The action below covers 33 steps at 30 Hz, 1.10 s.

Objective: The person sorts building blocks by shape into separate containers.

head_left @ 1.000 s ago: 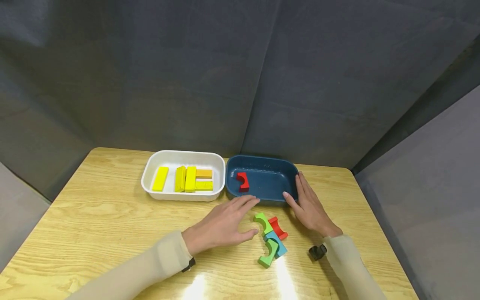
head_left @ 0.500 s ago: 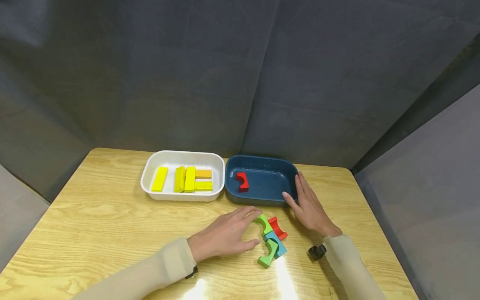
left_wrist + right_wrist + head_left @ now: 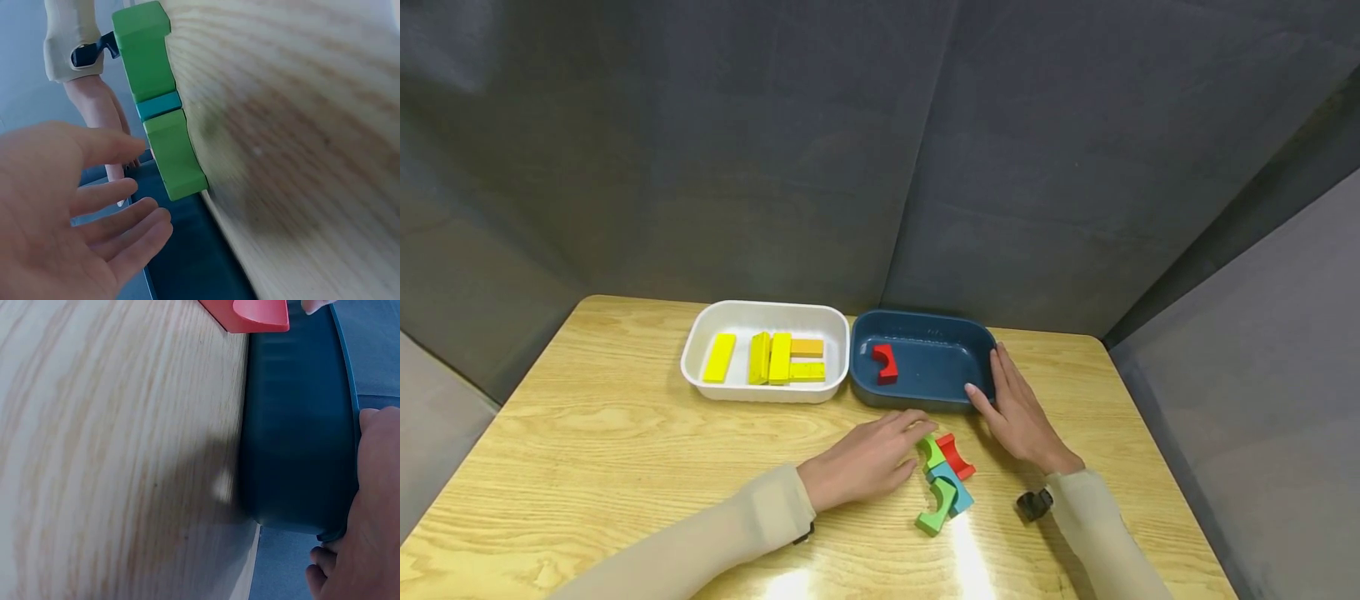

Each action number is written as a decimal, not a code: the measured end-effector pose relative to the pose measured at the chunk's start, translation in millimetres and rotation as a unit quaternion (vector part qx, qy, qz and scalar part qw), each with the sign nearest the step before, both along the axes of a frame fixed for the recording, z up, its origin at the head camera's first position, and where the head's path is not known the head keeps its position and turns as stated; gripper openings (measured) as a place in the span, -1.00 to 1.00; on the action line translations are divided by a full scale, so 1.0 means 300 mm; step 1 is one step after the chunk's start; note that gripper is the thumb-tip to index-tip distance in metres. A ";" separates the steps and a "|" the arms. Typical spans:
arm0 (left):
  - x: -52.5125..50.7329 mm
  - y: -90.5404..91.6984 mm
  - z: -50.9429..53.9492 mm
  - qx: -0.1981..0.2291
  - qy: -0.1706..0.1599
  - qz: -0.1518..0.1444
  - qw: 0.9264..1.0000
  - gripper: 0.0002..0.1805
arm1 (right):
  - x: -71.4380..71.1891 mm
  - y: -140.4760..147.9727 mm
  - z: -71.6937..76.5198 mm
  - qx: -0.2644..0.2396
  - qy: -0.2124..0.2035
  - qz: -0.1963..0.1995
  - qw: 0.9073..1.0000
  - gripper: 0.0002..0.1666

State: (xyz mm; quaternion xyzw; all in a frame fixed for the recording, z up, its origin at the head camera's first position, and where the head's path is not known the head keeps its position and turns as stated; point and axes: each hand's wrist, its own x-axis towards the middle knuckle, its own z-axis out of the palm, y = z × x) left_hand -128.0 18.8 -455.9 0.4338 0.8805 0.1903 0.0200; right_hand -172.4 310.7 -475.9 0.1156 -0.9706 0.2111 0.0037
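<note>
My left hand (image 3: 867, 457) reaches over the upper light-green arch block (image 3: 932, 452), fingers loosely bent. In the left wrist view a gap shows between its palm and that green block (image 3: 175, 153); no grip is visible. A red arch block (image 3: 955, 457), a blue one (image 3: 951, 487) and another green one (image 3: 937, 510) lie clustered with it on the table. My right hand (image 3: 1022, 414) holds the near right corner of the dark blue bin (image 3: 925, 402), thumb over the rim and fingers along the outer side. Another red arch block (image 3: 886, 364) lies inside the bin.
Left of the blue bin, nearly touching it, stands a white bin (image 3: 766, 395) with several yellow blocks (image 3: 780, 358) and an orange-yellow one (image 3: 807, 348). Both bins stand near the far edge of the wooden table (image 3: 625, 450). Grey cloth (image 3: 760, 167) hangs behind.
My left hand has moved right and slightly toward me, from beside the blue bin's front to over the upper green arch block. The right hand and the bins keep their places.
</note>
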 end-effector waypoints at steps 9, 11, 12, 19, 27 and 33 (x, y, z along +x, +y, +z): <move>-0.018 0.033 -0.012 -0.031 0.014 -0.003 0.999 -0.40 | -0.006 0.001 -0.005 -0.002 -0.001 0.003 1.000 0.07; -0.020 0.038 -0.014 -0.033 0.013 -0.002 0.999 -0.41 | -0.006 0.001 -0.004 -0.004 0.000 0.005 1.000 0.07; -0.021 0.040 -0.014 -0.034 0.013 -0.002 0.999 -0.42 | -0.006 0.001 -0.004 -0.005 0.000 0.006 1.000 0.07; -0.025 0.048 -0.023 -0.037 0.009 -0.003 0.999 -0.47 | -0.010 0.001 -0.006 -0.003 0.004 0.007 1.000 0.06; -0.019 0.048 -0.020 -0.051 0.015 0.006 0.999 -0.51 | -0.006 0.002 -0.007 -0.002 -0.001 0.003 1.000 0.07; -0.020 0.040 -0.019 -0.054 0.029 0.007 0.998 -0.55 | -0.001 0.005 -0.004 -0.001 -0.002 0.003 1.000 0.06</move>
